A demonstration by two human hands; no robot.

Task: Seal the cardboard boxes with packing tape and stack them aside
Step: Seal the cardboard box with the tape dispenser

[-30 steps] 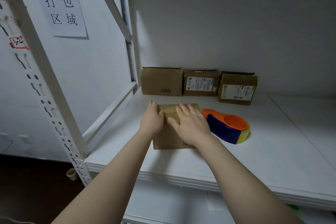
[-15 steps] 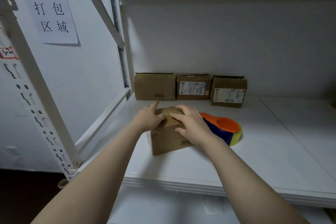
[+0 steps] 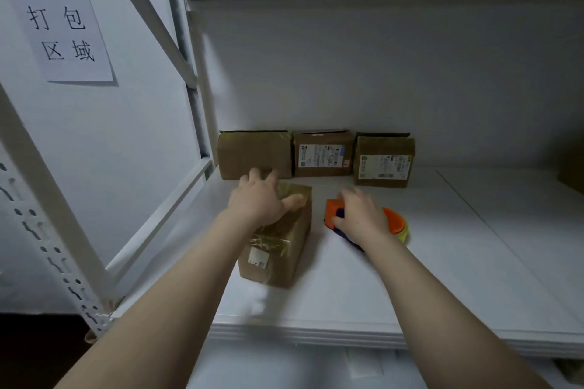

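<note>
Box (image 3: 278, 249), head view: lies near the shelf (image 3: 410, 294) front, tape across its top. Left hand (image 3: 259, 202) presses its far end, fingers spread. Right hand (image 3: 360, 218) curls round the dispenser (image 3: 395, 224) just beside it. Risk: one-handed bracing may let it skid or tip as tape pulls, wrinkling the seal.

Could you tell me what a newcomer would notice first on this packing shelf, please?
The orange and blue tape dispenser stands out at mid-shelf, with the right hand gripping it. Beside it, the left hand presses on a tape-wrapped cardboard box. A paper sign with Chinese characters hangs upper left.
</note>
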